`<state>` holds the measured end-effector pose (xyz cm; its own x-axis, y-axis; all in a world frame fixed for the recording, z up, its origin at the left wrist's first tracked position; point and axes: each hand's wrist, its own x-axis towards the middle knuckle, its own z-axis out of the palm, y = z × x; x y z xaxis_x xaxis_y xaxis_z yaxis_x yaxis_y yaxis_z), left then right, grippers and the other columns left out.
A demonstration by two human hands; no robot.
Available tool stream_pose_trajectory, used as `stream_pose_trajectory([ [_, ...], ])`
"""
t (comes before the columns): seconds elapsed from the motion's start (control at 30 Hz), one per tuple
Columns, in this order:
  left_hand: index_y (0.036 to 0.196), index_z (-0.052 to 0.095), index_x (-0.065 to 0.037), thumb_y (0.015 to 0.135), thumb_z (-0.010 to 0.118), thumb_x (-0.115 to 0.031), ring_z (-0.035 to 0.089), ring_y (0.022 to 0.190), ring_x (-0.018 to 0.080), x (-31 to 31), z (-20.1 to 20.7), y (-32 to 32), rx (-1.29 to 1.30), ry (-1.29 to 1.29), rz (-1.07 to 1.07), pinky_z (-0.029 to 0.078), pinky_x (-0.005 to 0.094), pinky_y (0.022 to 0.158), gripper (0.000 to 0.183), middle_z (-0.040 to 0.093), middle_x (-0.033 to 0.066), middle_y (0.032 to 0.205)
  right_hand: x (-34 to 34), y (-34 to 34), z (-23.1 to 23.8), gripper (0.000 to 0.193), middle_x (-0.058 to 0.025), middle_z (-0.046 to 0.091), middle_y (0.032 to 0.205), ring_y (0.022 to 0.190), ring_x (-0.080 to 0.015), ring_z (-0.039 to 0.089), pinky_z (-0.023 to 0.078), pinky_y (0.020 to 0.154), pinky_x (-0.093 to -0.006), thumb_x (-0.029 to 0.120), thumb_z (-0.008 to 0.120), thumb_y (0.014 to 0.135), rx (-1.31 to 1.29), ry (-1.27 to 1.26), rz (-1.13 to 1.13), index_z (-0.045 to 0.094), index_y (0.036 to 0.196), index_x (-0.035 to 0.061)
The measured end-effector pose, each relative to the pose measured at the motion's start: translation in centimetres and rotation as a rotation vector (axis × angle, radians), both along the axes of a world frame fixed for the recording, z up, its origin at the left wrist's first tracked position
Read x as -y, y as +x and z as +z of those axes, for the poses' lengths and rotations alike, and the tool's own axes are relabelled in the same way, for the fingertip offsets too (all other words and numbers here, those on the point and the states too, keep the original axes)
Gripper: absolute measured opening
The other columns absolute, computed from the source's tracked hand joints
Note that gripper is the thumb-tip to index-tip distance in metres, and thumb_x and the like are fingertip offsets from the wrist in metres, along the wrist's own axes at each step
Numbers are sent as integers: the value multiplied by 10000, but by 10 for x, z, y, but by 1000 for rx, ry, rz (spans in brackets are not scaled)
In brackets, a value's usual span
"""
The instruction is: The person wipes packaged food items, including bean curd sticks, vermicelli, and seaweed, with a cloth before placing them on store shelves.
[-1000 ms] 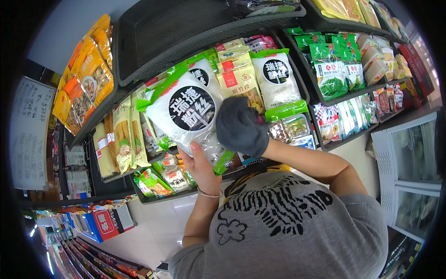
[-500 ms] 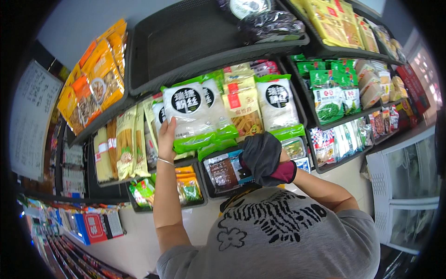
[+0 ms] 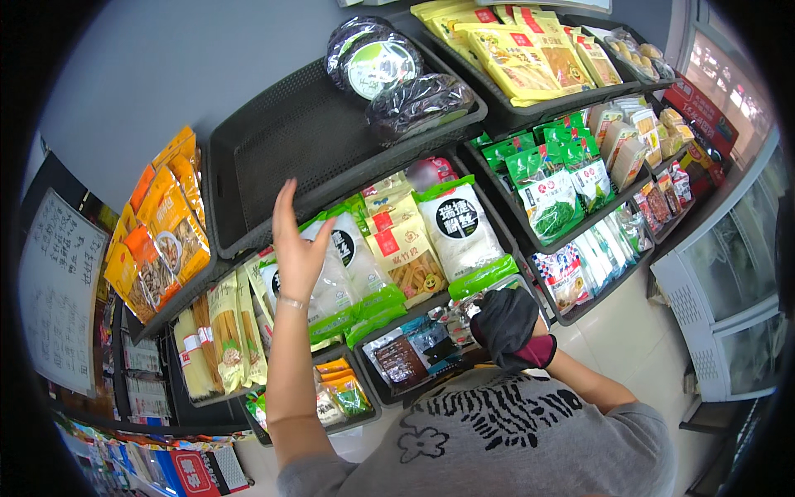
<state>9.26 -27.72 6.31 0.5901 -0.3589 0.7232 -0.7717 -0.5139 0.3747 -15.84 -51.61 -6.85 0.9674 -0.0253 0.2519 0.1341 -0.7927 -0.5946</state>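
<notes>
My left hand [image 3: 300,253] is raised with thumb and fingers apart, holding nothing. It is in front of the clear-and-green noodle packs [image 3: 334,286], close to the front edge of the upper black tray [image 3: 265,157]. A crumpled black cloth [image 3: 503,325] with a maroon part is bunched about my right hand [image 3: 542,325], hiding most of its fingers. That hand is low, beside the silvery packets in the lower tray. Between the noodle packs stands a yellow packet [image 3: 403,253], and right of it another white noodle pack [image 3: 461,230] with green ends.
Round dark packs [image 3: 377,62] lie at the right end of the upper tray. Orange bags [image 3: 166,228] stand at left, yellow bags [image 3: 530,54] at upper right. Green packets [image 3: 551,195] fill a tray at right. A white-framed cabinet [image 3: 712,306] stands at far right.
My left hand has let go of the front noodle pack and lifted off, its fingers now spread. My right hand with the black cloth has moved right and down. The view has tilted.
</notes>
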Motion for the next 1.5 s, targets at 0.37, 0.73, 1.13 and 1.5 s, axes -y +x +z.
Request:
stream_pose_trajectory([
  [0.37,1414,136,-47,529,856,-342,379,1249,307,157,43,133,-165,173,-491,315,362,1026,1179,361,233,1348,17,-35,2,106,-90,523,738,670,-260,513,379,567,-394,180,544,723,229,-3,-290,552,675,86],
  [0.73,1169,473,22,803,671,-172,539,1016,182,135,101,127,-676,-848,-668,421,310,882,459,560,107,1129,41,-55,5,216,-121,571,839,771,-284,557,437,649,-380,175,612,743,159,-316,-459,577,919,55],
  [1.13,1277,322,16,825,645,-142,470,1053,168,113,-24,-114,-717,-804,-596,386,305,916,578,478,111,1177,34,119,136,549,-147,429,1287,1193,-327,393,291,977,-472,313,586,711,571,421,-105,497,1196,73],
  [1.5,1281,339,26,872,578,-157,518,986,148,48,-49,-133,-651,-764,-287,430,270,842,508,506,100,1163,-3,96,72,509,-190,460,1163,1114,-415,418,297,948,-543,273,659,643,558,64,-60,532,1091,68],
])
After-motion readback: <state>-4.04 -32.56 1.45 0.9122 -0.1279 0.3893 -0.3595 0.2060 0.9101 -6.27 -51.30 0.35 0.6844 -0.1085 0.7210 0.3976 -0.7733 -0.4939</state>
